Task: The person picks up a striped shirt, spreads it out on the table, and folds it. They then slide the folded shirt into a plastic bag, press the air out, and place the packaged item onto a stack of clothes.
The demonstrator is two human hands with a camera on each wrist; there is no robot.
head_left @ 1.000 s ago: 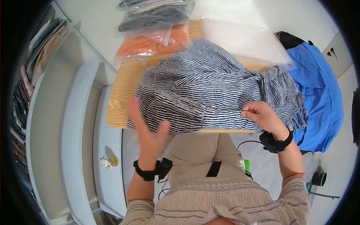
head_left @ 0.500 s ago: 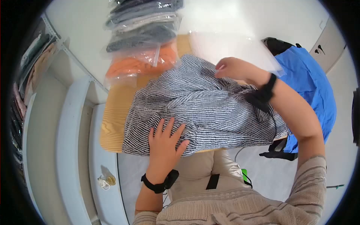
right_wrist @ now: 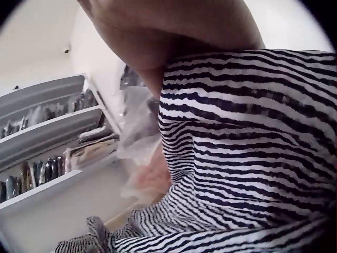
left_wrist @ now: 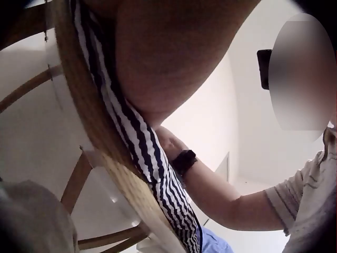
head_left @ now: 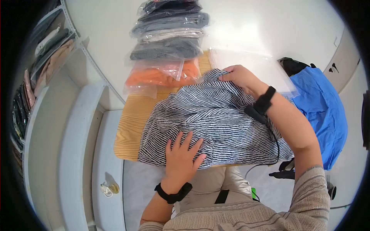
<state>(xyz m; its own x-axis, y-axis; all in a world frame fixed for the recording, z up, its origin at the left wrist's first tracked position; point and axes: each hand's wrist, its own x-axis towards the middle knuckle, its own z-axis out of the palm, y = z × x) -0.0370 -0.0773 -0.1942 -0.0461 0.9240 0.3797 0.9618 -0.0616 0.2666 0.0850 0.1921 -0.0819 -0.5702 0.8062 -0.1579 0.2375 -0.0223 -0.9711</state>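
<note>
A black-and-white striped garment (head_left: pixel 216 127) lies rumpled over the wooden table (head_left: pixel 129 129), its near side reaching the front edge. My left hand (head_left: pixel 183 156) rests flat on its near left part, fingers spread. At the garment's far side my right hand (head_left: pixel 243 79) pinches the cloth between thumb and fingers. In the right wrist view the striped cloth (right_wrist: pixel 253 132) hangs from beneath the right hand (right_wrist: pixel 179 31), with folds below. The left wrist view shows the cloth running along the table edge (left_wrist: pixel 126 174) under the left hand.
Bagged folded clothes (head_left: pixel 169 48) are stacked at the back left, an orange one (head_left: pixel 165 75) lowest. Clear plastic bags (head_left: pixel 246 65) lie at the back right. Blue cloth (head_left: pixel 322 111) drapes beside the table's right end. White shelves (head_left: pixel 73 154) stand to the left.
My left hand has come down from the air onto the garment. My right hand has moved from the near edge to the far side and taken hold of the cloth there.
</note>
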